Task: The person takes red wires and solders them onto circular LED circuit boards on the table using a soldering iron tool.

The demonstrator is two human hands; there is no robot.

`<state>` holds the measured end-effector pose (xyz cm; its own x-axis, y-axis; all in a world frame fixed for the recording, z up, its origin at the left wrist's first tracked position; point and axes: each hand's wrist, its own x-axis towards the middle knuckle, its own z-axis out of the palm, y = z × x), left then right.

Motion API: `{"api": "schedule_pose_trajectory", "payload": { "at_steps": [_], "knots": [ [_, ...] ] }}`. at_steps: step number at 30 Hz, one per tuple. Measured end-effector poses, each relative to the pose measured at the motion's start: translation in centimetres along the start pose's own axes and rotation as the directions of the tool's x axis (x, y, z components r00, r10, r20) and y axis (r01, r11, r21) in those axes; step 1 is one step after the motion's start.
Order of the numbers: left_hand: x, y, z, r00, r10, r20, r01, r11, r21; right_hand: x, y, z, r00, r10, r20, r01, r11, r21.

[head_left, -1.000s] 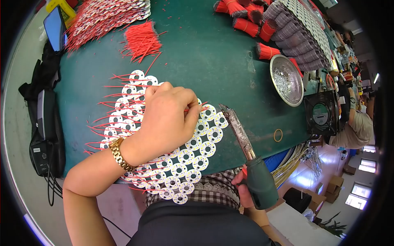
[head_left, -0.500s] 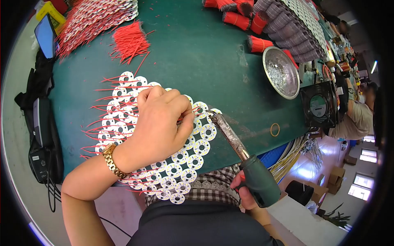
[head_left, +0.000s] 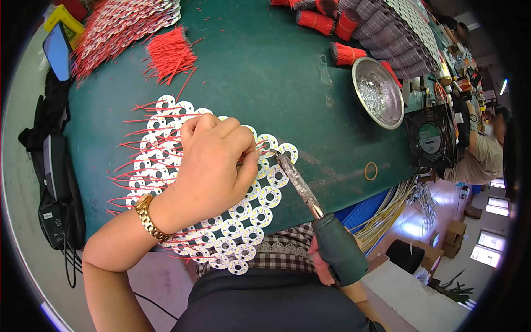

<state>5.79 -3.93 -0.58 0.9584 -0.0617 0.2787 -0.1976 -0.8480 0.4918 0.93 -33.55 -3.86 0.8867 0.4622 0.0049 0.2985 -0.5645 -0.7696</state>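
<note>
White ring-shaped LED boards (head_left: 270, 196) lie joined in a slanted sheet on the green table, with red wires (head_left: 133, 133) trailing from the left-hand ones. My left hand (head_left: 215, 160) is closed above the sheet, fingertips pinched on a red wire whose end reaches a ring near the upper right edge. The palm hides the middle boards. In my right hand (head_left: 321, 260) is a soldering iron (head_left: 340, 249) with a dark green handle. Its tip rests at or just over that same ring, beside the wire end; exact contact cannot be made out.
Loose red wires (head_left: 170, 54) lie behind the sheet, near stacked wired boards (head_left: 127, 27). A metal bowl (head_left: 359, 83) holding shiny scraps stands at right, beside a black fan (head_left: 430, 138). Bundled red wires (head_left: 315, 22) and a rubber band (head_left: 370, 171) also lie there. Another person (head_left: 481, 155) sits further right.
The soldering iron has shifted left, bringing its tip closer to the wire end and the ring. My left hand keeps its pinch almost unmoved; the view has shifted slightly.
</note>
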Motion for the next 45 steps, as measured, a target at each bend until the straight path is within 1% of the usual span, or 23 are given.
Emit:
{"api": "schedule_pose_trajectory", "payload": {
  "at_steps": [2, 3, 5, 7, 17, 18, 20, 21, 23, 24, 26, 29, 30, 32, 33, 35, 36, 38, 39, 41, 42, 44, 45],
  "knots": [
    [0.0, 0.0, 0.1, 1.000, 0.004, -0.007, -0.004, 1.000, 0.011, 0.1, -0.3, -0.1, 0.993, -0.082, -0.088, 0.082, 0.997, 0.006],
    [-0.1, 0.0, 0.1, 1.000, 0.004, -0.006, -0.004, 1.000, 0.011, -0.4, 0.0, -0.2, 1.000, -0.004, -0.011, 0.005, 0.998, 0.067],
    [-0.1, 0.0, 0.1, 1.000, 0.009, -0.013, -0.009, 1.000, 0.021, -0.5, 0.0, -0.5, 0.995, 0.068, 0.070, -0.077, 0.990, 0.122],
    [-0.1, 0.1, 0.1, 1.000, 0.009, -0.013, -0.008, 1.000, 0.021, 0.2, -0.9, -0.9, 0.996, -0.057, 0.066, 0.051, 0.995, 0.085],
    [0.0, 0.1, 0.1, 1.000, 0.015, -0.020, -0.014, 1.000, 0.019, 0.4, -0.7, -0.8, 0.994, -0.030, 0.108, 0.020, 0.995, 0.095],
    [0.0, 0.0, 0.1, 1.000, 0.012, -0.021, -0.012, 1.000, 0.020, 0.8, -0.6, -0.8, 0.990, -0.133, -0.043, 0.137, 0.986, 0.097],
    [0.0, 0.0, 0.1, 1.000, 0.017, -0.022, -0.017, 1.000, 0.017, 0.0, 0.6, -0.5, 0.954, -0.234, -0.186, 0.253, 0.964, 0.084],
    [0.0, 0.0, 0.1, 1.000, 0.012, -0.023, -0.011, 1.000, 0.018, -1.9, 2.4, -0.4, 0.995, -0.094, -0.031, 0.098, 0.981, 0.168],
    [0.0, 0.1, 0.0, 1.000, 0.005, -0.004, -0.005, 0.999, 0.034, -2.5, 2.5, -0.5, 0.990, 0.041, 0.136, -0.071, 0.972, 0.223],
    [0.0, 0.1, 0.0, 1.000, 0.005, -0.004, -0.005, 0.999, 0.033, -2.4, 1.9, -0.7, 0.985, 0.035, 0.167, -0.087, 0.945, 0.315],
    [0.0, 0.0, 0.0, 1.000, 0.015, -0.011, -0.015, 0.999, 0.037, -2.3, 1.6, -0.8, 0.980, 0.026, 0.195, -0.105, 0.909, 0.404],
    [0.1, -0.2, -0.3, 0.999, 0.020, -0.034, -0.019, 0.999, 0.026, -2.6, 1.9, -0.7, 0.972, 0.106, 0.211, -0.198, 0.856, 0.478],
    [0.1, -0.1, -0.8, 0.999, 0.022, -0.033, -0.021, 0.999, 0.028, -2.2, 1.8, -0.8, 0.974, 0.074, 0.213, -0.178, 0.831, 0.527],
    [0.1, 0.4, -2.1, 0.999, -0.017, 0.047, 0.018, 1.000, -0.019, -2.2, 1.9, -0.7, 0.977, 0.048, 0.206, -0.160, 0.802, 0.575],
    [0.1, 0.5, -2.5, 0.999, -0.011, 0.051, 0.012, 1.000, -0.023, -2.6, 2.3, -0.6, 0.975, 0.058, 0.216, -0.175, 0.800, 0.574],
    [-0.1, 0.6, -2.9, 0.966, -0.033, 0.258, 0.079, 0.982, -0.170, -2.6, 1.7, -0.7, 0.972, 0.074, 0.225, -0.193, 0.798, 0.572],
    [-0.4, 0.4, -2.5, 0.967, -0.007, 0.254, 0.043, 0.990, -0.135, -2.1, 0.6, -1.0, 0.969, 0.087, 0.230, -0.212, 0.773, 0.598],
    [-0.4, 0.4, -2.4, 0.962, -0.039, 0.269, 0.068, 0.993, -0.099, -2.0, 0.1, -1.1, 0.966, 0.101, 0.237, -0.231, 0.746, 0.625],
    [-0.4, 0.4, -2.4, 0.957, -0.072, 0.281, 0.092, 0.994, -0.062, -2.2, 0.3, -1.0, 0.969, 0.086, 0.232, -0.214, 0.764, 0.609],
    [-0.4, 0.4, -2.5, 0.954, -0.081, 0.289, 0.103, 0.993, -0.064, -2.0, -0.1, -0.8, 0.971, 0.072, 0.226, -0.196, 0.780, 0.594],
    [-0.4, 0.4, -2.5, 0.951, -0.088, 0.295, 0.112, 0.991, -0.067, -1.5, -1.2, -0.6, 0.966, 0.184, 0.184, -0.260, 0.722, 0.642],
    [-0.4, 0.3, -2.4, 0.956, -0.063, 0.288, 0.085, 0.994, -0.062, -1.4, -1.6, -0.7, 0.943, 0.298, 0.146, -0.313, 0.653, 0.690],
    [-0.4, 0.2, -2.3, 0.959, -0.041, 0.280, 0.059, 0.997, -0.058, -1.5, -1.2, -1.1, 0.958, 0.189, 0.216, -0.285, 0.709, 0.645]
  ]
}}
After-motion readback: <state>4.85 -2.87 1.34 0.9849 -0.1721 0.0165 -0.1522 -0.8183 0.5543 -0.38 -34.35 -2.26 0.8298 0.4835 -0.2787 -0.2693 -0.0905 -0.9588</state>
